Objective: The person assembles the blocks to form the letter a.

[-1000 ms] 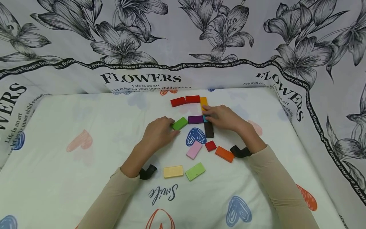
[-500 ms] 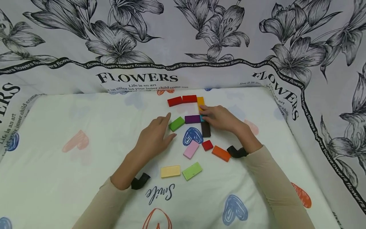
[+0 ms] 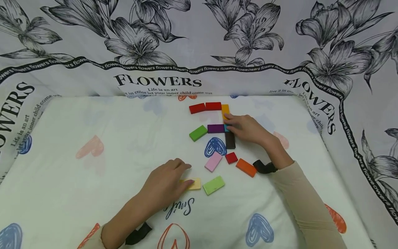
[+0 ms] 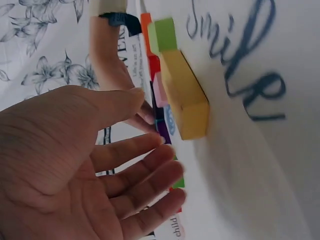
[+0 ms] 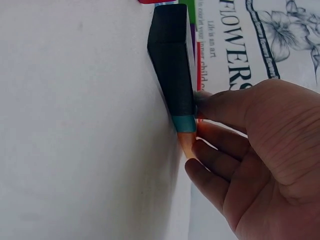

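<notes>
Beige sleeves are cut off at the near edge, the one at seven o'clock almost wholly lost. A black strap (image 3: 138, 233) hangs by that wrist, and the forearm covers part of the printed word "Smile" (image 3: 183, 207) on the white cloth (image 3: 124, 138).

The left hand (image 3: 166, 183) has thumb and fingers spread wide, holding nothing. At its three o'clock lies the yellow block (image 3: 196, 184) — one end hidden under the hand from above, though the left wrist view shows a gap between them. A light green block (image 3: 214, 185) lies flat at three o'clock from the yellow one.

Farther out, at twelve o'clock from the light green, is a pink block (image 3: 213, 162), with a small red block (image 3: 231, 158) just beside it at three and an orange block (image 3: 246, 168) at four o'clock from that.

Next comes a black block (image 3: 230, 141), then a cyan block (image 3: 226, 128) mostly concealed, then an amber block (image 3: 225, 109), running towards twelve o'clock. The right hand (image 3: 248, 129) rests loosely bent fingers on this row, masking the joins. At nine o'clock from the cyan sits a purple block (image 3: 216, 128), then a tilted dark green block (image 3: 198, 133); whether their corners touch is unclear.

Farthest are two red blocks (image 3: 213, 106), before a flower-printed curtain cropped at twelve o'clock.
</notes>
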Demonstrator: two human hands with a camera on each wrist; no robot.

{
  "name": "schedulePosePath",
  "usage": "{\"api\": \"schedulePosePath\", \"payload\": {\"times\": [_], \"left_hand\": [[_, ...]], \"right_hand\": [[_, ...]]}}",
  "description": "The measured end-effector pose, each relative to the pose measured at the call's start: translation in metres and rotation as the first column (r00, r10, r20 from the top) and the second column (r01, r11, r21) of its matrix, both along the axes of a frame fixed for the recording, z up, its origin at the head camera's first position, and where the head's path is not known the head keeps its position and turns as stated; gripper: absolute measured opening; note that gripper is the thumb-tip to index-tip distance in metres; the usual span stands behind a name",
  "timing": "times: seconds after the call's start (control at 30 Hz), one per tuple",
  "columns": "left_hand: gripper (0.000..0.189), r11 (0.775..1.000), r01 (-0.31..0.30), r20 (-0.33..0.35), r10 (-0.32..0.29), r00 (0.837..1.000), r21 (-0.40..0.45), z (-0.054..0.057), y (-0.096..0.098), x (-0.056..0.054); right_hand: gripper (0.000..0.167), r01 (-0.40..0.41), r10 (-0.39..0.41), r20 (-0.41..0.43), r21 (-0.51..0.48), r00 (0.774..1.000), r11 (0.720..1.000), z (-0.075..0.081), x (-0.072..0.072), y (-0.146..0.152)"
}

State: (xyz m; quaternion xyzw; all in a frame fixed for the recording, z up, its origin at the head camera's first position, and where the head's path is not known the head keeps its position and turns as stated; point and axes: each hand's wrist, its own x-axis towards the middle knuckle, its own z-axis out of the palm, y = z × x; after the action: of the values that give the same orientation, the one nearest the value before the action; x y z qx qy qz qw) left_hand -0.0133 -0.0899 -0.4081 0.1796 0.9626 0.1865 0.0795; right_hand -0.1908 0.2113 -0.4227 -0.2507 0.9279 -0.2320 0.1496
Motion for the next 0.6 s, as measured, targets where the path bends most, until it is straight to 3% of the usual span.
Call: {"api": "schedulePosePath", "payload": {"times": [0.27,0.6], "left_hand": [[0.039,0.998,0.032,0.043,-0.03,0.999,-0.055,0.008,0.001,0.012],[0.028,0.996,0.04,-0.017,-0.041,0.999,-0.08,0.001,-0.004,0.022]], "right_hand": [[0.043,0.006,-0.006,0.012,-0.006,1.0,1.0,-0.003,0.001,0.002],[0.043,-0.009,0.009,-0.015,0.02,1.0,1.0,0.003,0.0,-0.001]]}}
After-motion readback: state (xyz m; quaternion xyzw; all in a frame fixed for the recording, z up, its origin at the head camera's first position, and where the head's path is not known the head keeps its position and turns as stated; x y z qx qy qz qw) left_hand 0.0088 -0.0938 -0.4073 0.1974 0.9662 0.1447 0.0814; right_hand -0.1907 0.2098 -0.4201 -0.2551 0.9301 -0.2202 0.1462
